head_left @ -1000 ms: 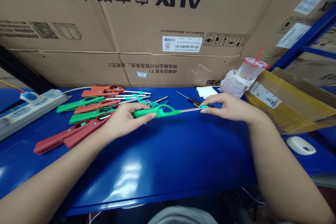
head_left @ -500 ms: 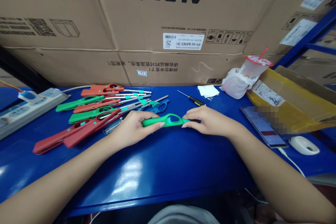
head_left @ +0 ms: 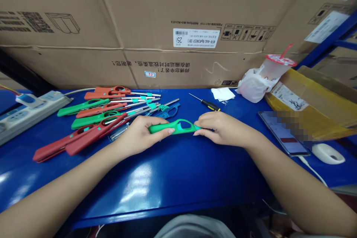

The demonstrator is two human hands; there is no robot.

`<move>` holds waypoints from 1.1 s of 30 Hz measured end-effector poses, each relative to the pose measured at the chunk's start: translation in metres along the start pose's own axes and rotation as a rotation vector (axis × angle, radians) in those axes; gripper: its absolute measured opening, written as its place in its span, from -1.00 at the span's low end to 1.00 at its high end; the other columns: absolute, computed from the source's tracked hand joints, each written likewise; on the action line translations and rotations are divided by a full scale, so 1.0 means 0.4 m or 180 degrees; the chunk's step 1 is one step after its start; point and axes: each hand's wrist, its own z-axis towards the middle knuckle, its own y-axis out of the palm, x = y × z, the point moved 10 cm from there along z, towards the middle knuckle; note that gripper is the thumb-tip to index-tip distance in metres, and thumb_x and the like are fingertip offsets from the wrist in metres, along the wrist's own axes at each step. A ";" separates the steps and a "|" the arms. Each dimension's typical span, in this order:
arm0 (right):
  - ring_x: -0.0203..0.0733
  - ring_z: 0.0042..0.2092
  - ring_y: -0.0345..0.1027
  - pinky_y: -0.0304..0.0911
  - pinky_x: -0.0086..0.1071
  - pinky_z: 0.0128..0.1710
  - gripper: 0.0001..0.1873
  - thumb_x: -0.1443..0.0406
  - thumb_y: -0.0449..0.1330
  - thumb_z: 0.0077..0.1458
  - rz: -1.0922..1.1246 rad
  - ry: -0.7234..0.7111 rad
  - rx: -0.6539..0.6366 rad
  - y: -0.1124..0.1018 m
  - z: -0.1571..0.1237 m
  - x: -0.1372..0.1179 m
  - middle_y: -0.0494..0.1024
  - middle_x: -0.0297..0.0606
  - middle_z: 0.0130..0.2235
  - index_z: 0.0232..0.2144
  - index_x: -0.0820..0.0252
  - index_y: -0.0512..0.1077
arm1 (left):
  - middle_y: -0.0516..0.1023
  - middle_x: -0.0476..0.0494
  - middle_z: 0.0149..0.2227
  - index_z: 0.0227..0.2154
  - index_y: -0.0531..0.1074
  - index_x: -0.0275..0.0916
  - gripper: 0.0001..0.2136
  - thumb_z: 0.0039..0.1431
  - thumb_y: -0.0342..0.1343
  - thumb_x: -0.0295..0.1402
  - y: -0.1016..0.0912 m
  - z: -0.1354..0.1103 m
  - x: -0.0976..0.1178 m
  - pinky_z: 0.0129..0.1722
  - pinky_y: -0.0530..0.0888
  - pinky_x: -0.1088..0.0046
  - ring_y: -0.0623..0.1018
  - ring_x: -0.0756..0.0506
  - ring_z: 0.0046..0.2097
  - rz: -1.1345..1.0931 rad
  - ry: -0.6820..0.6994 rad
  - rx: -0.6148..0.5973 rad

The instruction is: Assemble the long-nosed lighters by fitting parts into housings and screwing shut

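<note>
Held level above the table is a green long-nosed lighter (head_left: 182, 127) with a looped trigger opening, where a bit of teal shows. My left hand (head_left: 145, 134) is closed round its handle end, thumb lying along the near side. At the other end my right hand (head_left: 214, 128) pinches the narrow teal tip between thumb and fingers; what lies beneath those fingers is hidden. To the left, several red, orange and green lighters (head_left: 96, 134) with metal tubes lie in a pile. Among them is a blue clear plastic one (head_left: 170, 111), partly behind my left hand.
A screwdriver (head_left: 208, 104) and a white paper (head_left: 222, 94) lie behind my right hand. Farther right are a bagged drink cup (head_left: 275, 68), a taped carton (head_left: 320, 108), a phone (head_left: 284, 134) and a white mouse-shaped object (head_left: 328, 154). A power strip (head_left: 30, 111) lies left; a large cardboard box (head_left: 139, 18) stands behind.
Teal now shows inside the green lighter's loop, where only blue showed before. Both hands keep their hold. The camera view has shifted slightly.
</note>
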 end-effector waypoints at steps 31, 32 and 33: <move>-0.02 -0.09 0.49 0.35 -0.19 -0.07 -0.74 0.22 0.12 0.37 -0.0251 0.0715 0.0573 -0.047 -0.012 0.110 0.61 -0.09 -0.12 -0.05 0.18 0.55 | 0.57 -0.27 0.00 0.13 0.47 -0.25 -0.69 0.39 0.12 -0.32 -0.055 -0.011 0.047 0.04 0.57 0.25 0.59 -0.18 0.02 0.1891 0.1510 0.0856; 0.00 -0.08 0.48 0.35 -0.16 -0.06 -0.74 0.23 0.13 0.36 -0.0309 0.0717 0.0677 -0.059 -0.017 0.119 0.61 -0.08 -0.12 -0.05 0.18 0.55 | 0.58 -0.26 0.00 0.14 0.47 -0.25 -0.67 0.38 0.14 -0.32 -0.060 -0.009 0.040 0.04 0.57 0.22 0.59 -0.19 0.02 0.1927 0.1445 0.0875; 0.01 -0.07 0.48 0.35 -0.15 -0.06 -0.75 0.23 0.14 0.35 -0.0348 0.0710 0.0756 -0.067 -0.021 0.127 0.61 -0.07 -0.12 -0.05 0.19 0.55 | 0.59 -0.26 -0.01 0.15 0.47 -0.25 -0.66 0.36 0.15 -0.31 -0.063 -0.007 0.034 0.03 0.57 0.20 0.59 -0.20 0.00 0.1961 0.1393 0.0891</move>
